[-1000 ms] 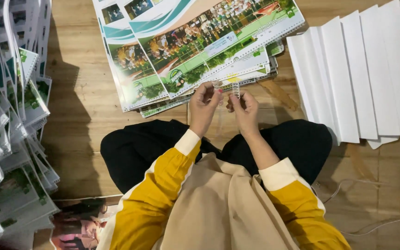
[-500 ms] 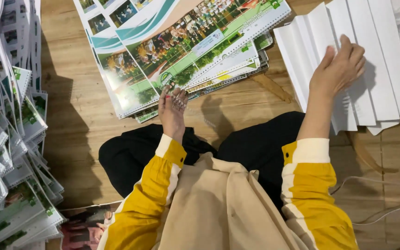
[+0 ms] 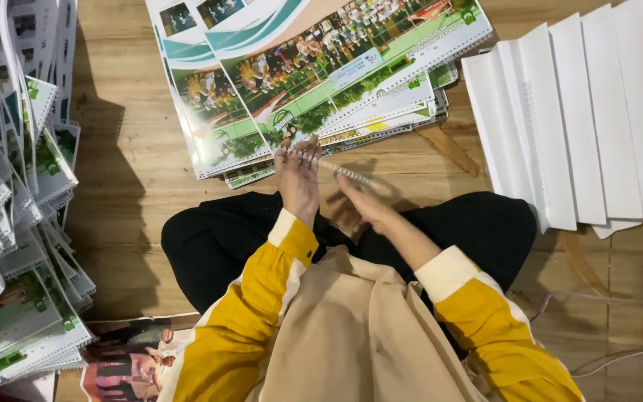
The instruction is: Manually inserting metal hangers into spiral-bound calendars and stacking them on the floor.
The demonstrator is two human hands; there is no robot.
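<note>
Binding coil [image 3: 334, 168]: a thin, pale wire spiral, seen from the head camera, is lying just below the near edge of the printed calendar stack [image 3: 321, 74], over the wooden floor [image 3: 135, 164].
Long axis: is running slantwise, its upper end pointing left toward the stack's lower corner, its lower end pointing right and toward the person's knees.
Left hand [image 3: 299, 175]: is pinching the coil's upper-left end, fingers curled closed around it, fingertips touching the stack's near edge.
Right hand [image 3: 366, 205]: is reaching up under the coil's lower-right end, just below the stack; the fingers are lying along the wire, but whether they are clamping it I cannot tell.
Sleeves: yellow with cream cuffs are coming up from the bottom toward the stack.
Legs [image 3: 485, 231]: in black, are folded on the floor directly below the stack.
White sheets [image 3: 582, 126]: fanned, punched along one edge, are lying right of the stack.
Bound calendars [image 3: 9, 223]: are overlapping in a pile far left of the stack.
</note>
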